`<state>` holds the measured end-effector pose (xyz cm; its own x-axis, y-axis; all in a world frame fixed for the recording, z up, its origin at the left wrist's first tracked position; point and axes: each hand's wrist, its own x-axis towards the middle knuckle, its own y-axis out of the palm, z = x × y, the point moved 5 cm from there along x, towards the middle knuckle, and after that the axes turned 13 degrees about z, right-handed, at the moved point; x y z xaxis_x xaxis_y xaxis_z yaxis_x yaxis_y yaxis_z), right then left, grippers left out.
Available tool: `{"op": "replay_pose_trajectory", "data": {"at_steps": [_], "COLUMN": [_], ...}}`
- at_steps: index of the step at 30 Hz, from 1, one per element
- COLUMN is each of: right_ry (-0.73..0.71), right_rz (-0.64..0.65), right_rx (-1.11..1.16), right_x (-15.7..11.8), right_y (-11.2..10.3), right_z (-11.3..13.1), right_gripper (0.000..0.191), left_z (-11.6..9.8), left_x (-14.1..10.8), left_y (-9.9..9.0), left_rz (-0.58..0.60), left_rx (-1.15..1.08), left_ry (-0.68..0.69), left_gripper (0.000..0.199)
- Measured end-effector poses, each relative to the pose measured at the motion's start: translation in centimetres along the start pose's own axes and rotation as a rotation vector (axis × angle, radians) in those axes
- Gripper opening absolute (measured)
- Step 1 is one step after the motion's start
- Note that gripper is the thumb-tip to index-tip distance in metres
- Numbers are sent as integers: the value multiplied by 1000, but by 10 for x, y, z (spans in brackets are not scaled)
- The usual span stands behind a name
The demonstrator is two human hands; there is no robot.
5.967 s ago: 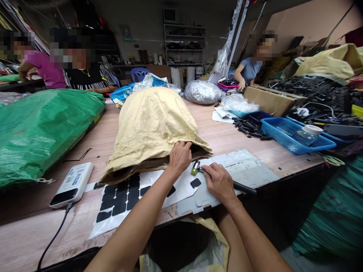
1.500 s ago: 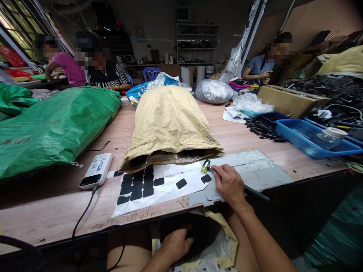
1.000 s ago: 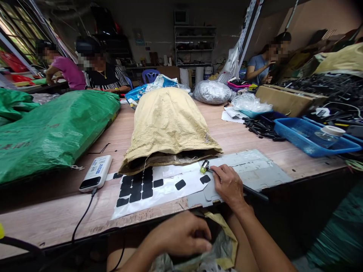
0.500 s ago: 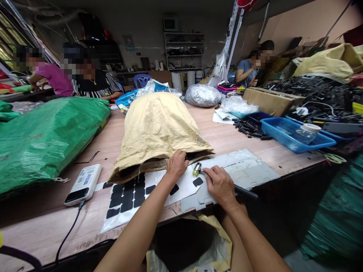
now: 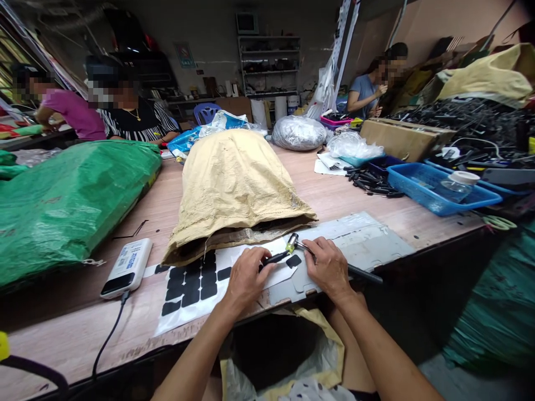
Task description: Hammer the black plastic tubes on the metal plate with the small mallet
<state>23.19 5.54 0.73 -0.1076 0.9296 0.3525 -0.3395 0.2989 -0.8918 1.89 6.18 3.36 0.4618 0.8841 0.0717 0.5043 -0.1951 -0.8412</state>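
Observation:
My left hand (image 5: 247, 274) is closed on a slim black part (image 5: 277, 258), whose tip points right toward the hammer head. In my right hand (image 5: 326, 265) is a small hammer (image 5: 292, 243) with a shiny metal head and a yellow-green face; its black handle runs out behind the hand to the right. The hammer face is close to the black part, and I cannot tell if they touch. Under the hands lie a white sheet of black rounded stickers (image 5: 192, 287) and a grey board (image 5: 368, 239). Just beyond them lies a beige sack (image 5: 238, 178), its dark mouth facing me.
A green sack (image 5: 75, 200) and a white power bank (image 5: 127, 267) with a cable lie left. To the right are black parts (image 5: 371, 181) and a blue basket (image 5: 443, 189) holding a jar. An open sack (image 5: 330, 345) hangs below the table edge. Several people sit beyond.
My left hand has come out of the sack's mouth toward me, now with the black part in it. The hammer stays beside the stickers, its head slightly turned. The view has shifted slightly.

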Motion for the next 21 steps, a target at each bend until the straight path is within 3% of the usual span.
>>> {"op": "replay_pose_trajectory", "data": {"at_steps": [4, 8, 11, 14, 17, 21], "right_ry": [-29, -48, -70, -134, -173, -184], "right_rz": [19, -1, -55, -31, 34, 13], "right_rx": [-18, 4, 161, 350, 401, 352], "right_x": [2, 0, -5, -12, -18, -28], "right_y": [0, -14, -33, -46, -47, -39], "right_z": [0, 3, 10, 23, 36, 41], "right_gripper": [25, 30, 34, 34, 35, 40], "left_z": [2, 8, 9, 8, 8, 9], "left_x": [-8, -3, -2, -4, -4, -4], "left_y": [19, 22, 19, 18, 19, 21], "left_rz": [-28, -26, -22, -18, -12, -9], "left_rx": [-15, -74, -90, -106, -112, -105], "left_ry": [-44, -40, -41, -53, -64, -73], "left_gripper": [9, 11, 12, 12, 13, 13]}}
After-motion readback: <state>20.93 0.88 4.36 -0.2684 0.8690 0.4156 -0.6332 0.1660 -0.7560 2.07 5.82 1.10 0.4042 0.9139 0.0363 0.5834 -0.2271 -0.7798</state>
